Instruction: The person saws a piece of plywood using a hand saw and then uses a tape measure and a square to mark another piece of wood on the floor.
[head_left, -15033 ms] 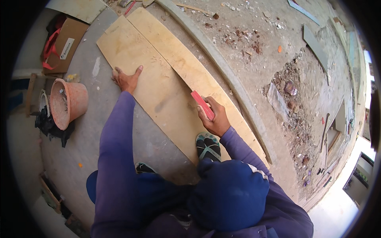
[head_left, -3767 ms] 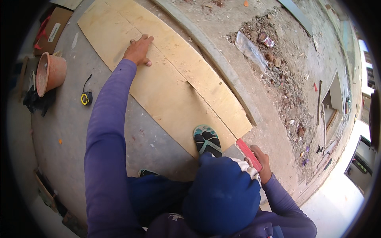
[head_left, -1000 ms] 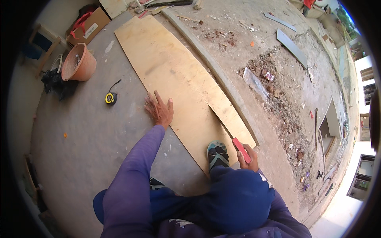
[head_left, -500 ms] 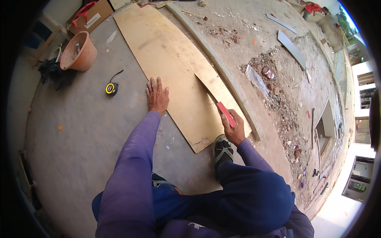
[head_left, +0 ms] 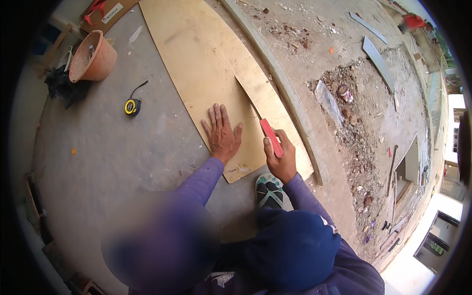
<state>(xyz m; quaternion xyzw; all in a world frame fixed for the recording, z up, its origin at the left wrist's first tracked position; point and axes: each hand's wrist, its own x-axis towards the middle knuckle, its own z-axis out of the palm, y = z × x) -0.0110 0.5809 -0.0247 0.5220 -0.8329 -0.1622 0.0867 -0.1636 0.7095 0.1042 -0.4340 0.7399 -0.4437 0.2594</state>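
Observation:
A long thin wooden sheet (head_left: pixel 196 64) lies on the concrete, split lengthwise at its near part by a dark slit. Along the right of the slit runs a narrow strip (head_left: pixel 268 110). My left hand (head_left: pixel 224 136) rests flat on the wider part, fingers spread, near the left edge. My right hand (head_left: pixel 282 157) is closed around a flat red-handled tool (head_left: pixel 272 138), whose far end sits at the slit. Any blade on it is hidden. My foot in a strapped sandal (head_left: pixel 269 189) is just beyond the sheet's near end.
A black and yellow tape measure (head_left: pixel 132 106) lies on the left floor. Farther left stand an orange bucket (head_left: pixel 93 59), a black plastic bag (head_left: pixel 66 88) and a cardboard box (head_left: pixel 115 17). A raised concrete curb (head_left: pixel 280 69) borders the sheet; rubble (head_left: pixel 351 120) covers the ground beyond.
My left hand has moved from the sheet's left edge nearer to me and further onto it. My right hand still grips the red-handled tool at the slit. The whole view has shifted slightly.

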